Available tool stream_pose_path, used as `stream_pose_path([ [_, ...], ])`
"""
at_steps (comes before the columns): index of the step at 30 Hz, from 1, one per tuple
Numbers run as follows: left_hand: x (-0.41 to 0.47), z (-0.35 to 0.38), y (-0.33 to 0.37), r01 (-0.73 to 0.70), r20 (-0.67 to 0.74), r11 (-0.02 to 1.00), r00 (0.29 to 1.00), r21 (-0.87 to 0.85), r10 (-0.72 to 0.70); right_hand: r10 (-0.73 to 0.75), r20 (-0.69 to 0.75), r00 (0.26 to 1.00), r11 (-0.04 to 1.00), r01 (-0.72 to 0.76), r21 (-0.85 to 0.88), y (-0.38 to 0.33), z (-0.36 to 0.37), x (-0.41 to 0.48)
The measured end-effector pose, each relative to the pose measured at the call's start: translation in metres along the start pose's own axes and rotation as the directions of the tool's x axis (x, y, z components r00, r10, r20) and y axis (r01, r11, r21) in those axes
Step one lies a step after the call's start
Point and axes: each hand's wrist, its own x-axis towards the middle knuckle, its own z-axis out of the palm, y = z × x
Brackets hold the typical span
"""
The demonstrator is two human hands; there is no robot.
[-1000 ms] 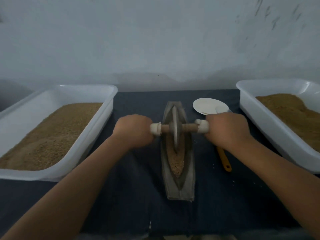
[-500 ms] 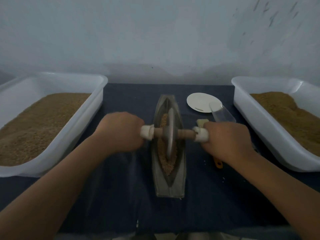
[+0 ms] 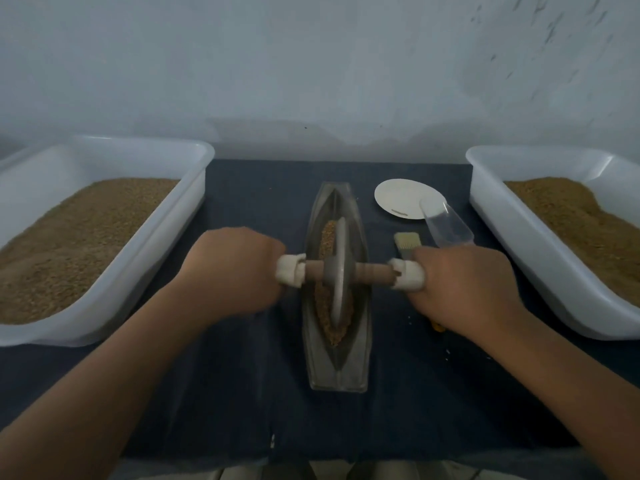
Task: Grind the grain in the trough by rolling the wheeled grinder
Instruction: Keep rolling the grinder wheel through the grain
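Where coarse grain (image 3: 325,299) fills the boat-shaped trough (image 3: 336,362), both hands' fingers wrapped round the disc grinder (image 3: 337,271) handles.

The wheeled grinder (image 3: 337,271) is gripped at both handle ends by the left hand (image 3: 232,268) and right hand (image 3: 460,285), centre frame, its wheel set in the grain-filled trough (image 3: 337,362).
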Motion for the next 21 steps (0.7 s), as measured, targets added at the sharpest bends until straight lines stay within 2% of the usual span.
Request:
stream_pose_path([
  [4, 0.035, 0.006, 0.001, 0.097, 0.008, 0.994, 0.995, -0.042, -0.096, 0.054, 0.061, 0.997, 0.997, -0.05, -0.065, -0.005, 0.003, 0.044],
  [8, 0.077, 0.005, -0.002, 0.178, -0.024, 0.981, 0.983, -0.074, -0.18, 0.183, 0.117, 0.976, 0.983, -0.181, -0.025, -0.005, 0.01, 0.097],
  [11, 0.066, 0.002, 0.001, 0.146, -0.028, 0.987, 0.989, -0.066, -0.148, 0.178, 0.16, 0.971, 0.984, -0.174, -0.04, -0.003, 0.009, 0.087],
  [16, 0.012, -0.002, 0.0, -0.018, -0.036, 0.999, 0.999, 0.038, 0.019, 0.079, 0.092, 0.993, 0.996, -0.074, -0.056, -0.004, 0.002, 0.012],
  [18, 0.01, -0.003, -0.001, -0.024, 0.003, 0.999, 1.0, 0.042, 0.024, 0.054, 0.114, 0.992, 0.998, -0.05, -0.041, -0.002, 0.002, 0.004],
  [21, 0.032, -0.005, 0.001, 0.031, 0.025, 1.0, 0.999, 0.006, -0.031, 0.097, 0.108, 0.989, 0.994, -0.09, -0.066, -0.004, 0.009, 0.029],
])
